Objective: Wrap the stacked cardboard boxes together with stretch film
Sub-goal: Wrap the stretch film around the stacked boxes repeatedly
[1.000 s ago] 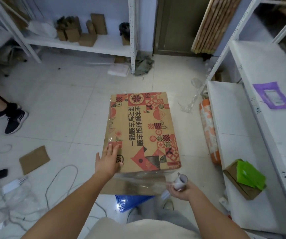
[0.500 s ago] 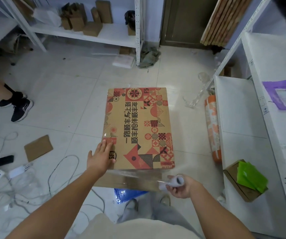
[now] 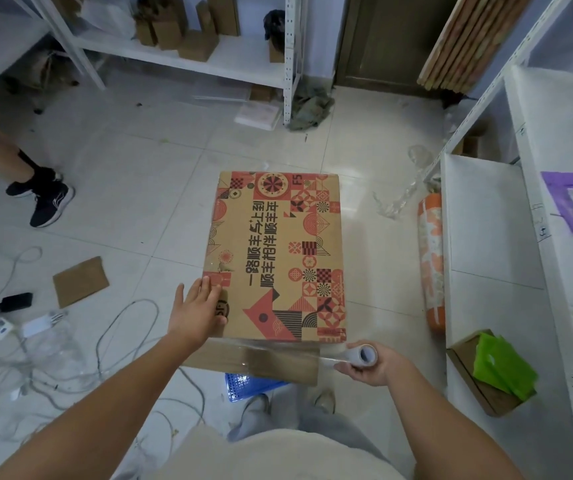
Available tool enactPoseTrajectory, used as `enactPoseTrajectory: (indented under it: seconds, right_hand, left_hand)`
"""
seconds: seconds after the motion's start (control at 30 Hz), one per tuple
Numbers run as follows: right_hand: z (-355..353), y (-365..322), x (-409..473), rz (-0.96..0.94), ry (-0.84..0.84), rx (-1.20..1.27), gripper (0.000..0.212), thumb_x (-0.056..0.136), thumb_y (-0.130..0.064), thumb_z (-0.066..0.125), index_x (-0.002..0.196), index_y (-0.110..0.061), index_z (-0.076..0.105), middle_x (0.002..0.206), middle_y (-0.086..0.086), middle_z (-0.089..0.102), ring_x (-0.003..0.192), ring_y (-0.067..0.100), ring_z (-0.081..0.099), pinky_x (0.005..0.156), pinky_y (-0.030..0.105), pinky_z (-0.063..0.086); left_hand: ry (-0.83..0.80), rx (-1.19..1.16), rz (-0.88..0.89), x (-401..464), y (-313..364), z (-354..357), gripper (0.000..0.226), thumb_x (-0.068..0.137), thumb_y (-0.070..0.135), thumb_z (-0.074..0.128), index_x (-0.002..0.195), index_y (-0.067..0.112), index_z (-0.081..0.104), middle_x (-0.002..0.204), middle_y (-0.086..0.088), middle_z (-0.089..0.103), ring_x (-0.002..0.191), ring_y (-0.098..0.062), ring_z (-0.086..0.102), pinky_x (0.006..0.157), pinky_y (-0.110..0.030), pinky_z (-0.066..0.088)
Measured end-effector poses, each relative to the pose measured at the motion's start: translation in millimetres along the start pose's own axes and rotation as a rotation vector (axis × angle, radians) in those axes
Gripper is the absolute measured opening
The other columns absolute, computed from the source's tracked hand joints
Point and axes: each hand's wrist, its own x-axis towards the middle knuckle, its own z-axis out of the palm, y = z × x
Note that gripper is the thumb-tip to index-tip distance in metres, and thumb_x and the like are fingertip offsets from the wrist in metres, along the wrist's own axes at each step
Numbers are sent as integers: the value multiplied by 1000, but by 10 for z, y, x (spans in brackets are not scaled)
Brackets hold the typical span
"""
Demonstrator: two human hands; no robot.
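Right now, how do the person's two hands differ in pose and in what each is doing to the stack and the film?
The left hand lies flat, fingers straight, on the near left corner of the printed top box; the right hand curls round the stretch film roll. The left hand touches the box; the right hand is off its near right corner, apart from it. Film runs from the roll across the stack's near side, below the left hand. Both are bare.

Stretch film roll (image 3: 362,355) beside box (image 3: 274,258)
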Motion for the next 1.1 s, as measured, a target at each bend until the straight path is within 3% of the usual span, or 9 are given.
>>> enactPoseTrajectory:
  seconds: [0.1,0.2,0.33,0.5,0.63,0.77,0.83,0.97,1.1]
  right_hand:
    - [-4,-50,27,0,-14,-19,16,97,-3,46,103,8,57,102,29,57,84,43,57,42,42,55]
    - [-16,-133,24,-34,-15,34,19,98,-6,40,99,2,57,101,30,54,65,44,63,39,40,54]
    - [-5,-202,-37,-13,-29,130,15,97,-10,42,97,0,53,99,28,52,78,38,54,37,38,53]
    - [-30,-235,-92,18,-49,176,18,97,-10,43,95,6,51,96,31,52,80,36,54,44,41,55]
    - [-79,-251,-49,75,-81,236,24,95,-14,48,102,9,48,94,33,52,78,37,56,48,41,55]
    - [-131,-275,56,128,-110,309,37,93,-19,52,112,11,44,95,36,51,64,46,62,47,42,56]
    - [-146,-282,91,152,-118,339,40,93,-19,53,116,11,42,96,36,50,59,49,62,46,43,56]
    - [-139,-280,103,179,-112,371,41,91,-16,55,117,13,42,94,37,50,65,47,61,46,43,55]
    - [-129,-290,121,193,-112,367,37,93,-15,52,109,17,44,92,37,50,80,41,55,43,44,54]
  left_hand:
    - [-2,63,16,12,6,-54,70,93,50,46,148,16,20,159,-11,11,146,-25,6,119,-45,3]
    - [-32,34,6,19,25,-105,70,91,49,51,146,15,24,158,-12,13,145,-26,13,117,-40,15]
    - [-80,14,-1,19,63,-198,68,91,46,52,145,14,24,158,-14,12,141,-27,20,110,-39,29]
    - [-103,29,28,-14,80,-244,75,92,55,45,148,14,18,159,-13,9,143,-26,17,112,-39,28]
    - [-166,14,43,-37,51,-289,100,81,78,33,153,14,8,160,-12,2,146,-26,5,115,-40,19]
    - [-260,42,87,-57,-15,-312,147,39,102,16,152,10,-9,158,-17,-11,147,-30,-5,118,-41,10]
    - [-295,101,129,-74,-30,-294,155,32,102,18,148,5,-18,155,-22,-18,145,-34,-12,118,-41,3]
    - [-298,260,161,-117,34,-247,149,53,92,46,143,-3,-25,152,-26,-24,142,-40,-20,116,-42,-6]
    - [-230,267,136,-98,41,-221,122,78,69,55,146,-2,-18,154,-28,-14,145,-39,-10,118,-41,2]
